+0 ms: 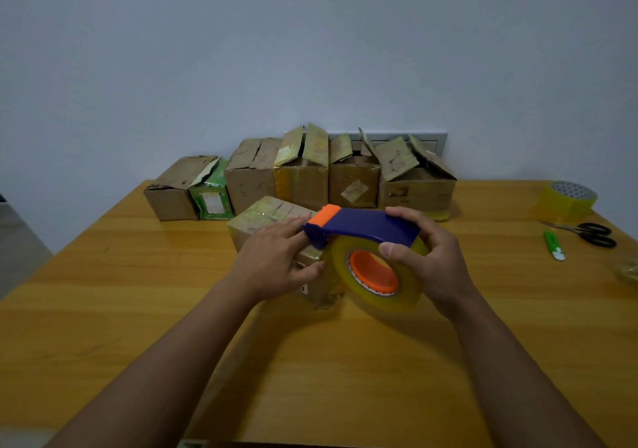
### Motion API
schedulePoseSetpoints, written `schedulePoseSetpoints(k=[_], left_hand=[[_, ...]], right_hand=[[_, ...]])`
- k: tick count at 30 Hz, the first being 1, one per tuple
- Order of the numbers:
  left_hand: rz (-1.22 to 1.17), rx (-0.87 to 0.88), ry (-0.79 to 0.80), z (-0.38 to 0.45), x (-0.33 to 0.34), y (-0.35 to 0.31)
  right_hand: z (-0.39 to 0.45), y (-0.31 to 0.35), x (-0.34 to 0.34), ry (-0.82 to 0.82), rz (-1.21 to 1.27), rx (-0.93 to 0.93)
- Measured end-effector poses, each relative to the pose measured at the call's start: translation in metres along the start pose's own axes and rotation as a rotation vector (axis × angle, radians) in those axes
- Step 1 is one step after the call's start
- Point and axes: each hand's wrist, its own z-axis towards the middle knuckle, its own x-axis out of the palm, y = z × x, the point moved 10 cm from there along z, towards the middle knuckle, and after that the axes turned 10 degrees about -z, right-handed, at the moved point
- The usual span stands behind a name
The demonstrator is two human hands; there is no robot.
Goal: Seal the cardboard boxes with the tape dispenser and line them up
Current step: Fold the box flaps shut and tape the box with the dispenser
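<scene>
Right hand (426, 256) wraps the tape dispenser (369, 240) at three o'clock of the front box (269, 221) — left hand (276, 257), grip relaxed, pins the flaps, likely steadying for tape.

I see the right hand (428, 257) gripping the blue-and-orange tape dispenser (366, 240), its yellowish tape roll (407, 285) just right of the near cardboard box (272, 219). The left hand (276, 261) lies flat on that box, fingers (293, 225) extended toward the dispenser's orange end. Behind the box, six boxes (303, 178) line the tabletop (310, 361) edge; far right lie spare tape (566, 206), scissors (590, 233) and a green cutter (553, 244).
</scene>
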Motion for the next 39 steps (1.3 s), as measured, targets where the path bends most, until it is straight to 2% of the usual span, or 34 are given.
schedulePoseSetpoints(k=[13,19,24,39], left_hand=[[0.045,-0.028,0.048,0.000,0.003,-0.001],[0.029,0.001,0.049,-0.003,0.005,-0.009],[0.024,0.110,0.010,-0.002,0.006,-0.033],[-0.031,0.069,0.038,0.003,0.009,-0.024]], right_hand=[[-0.037,-0.013,-0.045,0.004,-0.090,0.039],[-0.045,-0.016,-0.033,0.069,-0.147,0.057],[-0.041,-0.021,-0.026,0.102,-0.168,0.073],[-0.052,-0.020,-0.038,0.115,-0.185,0.052]])
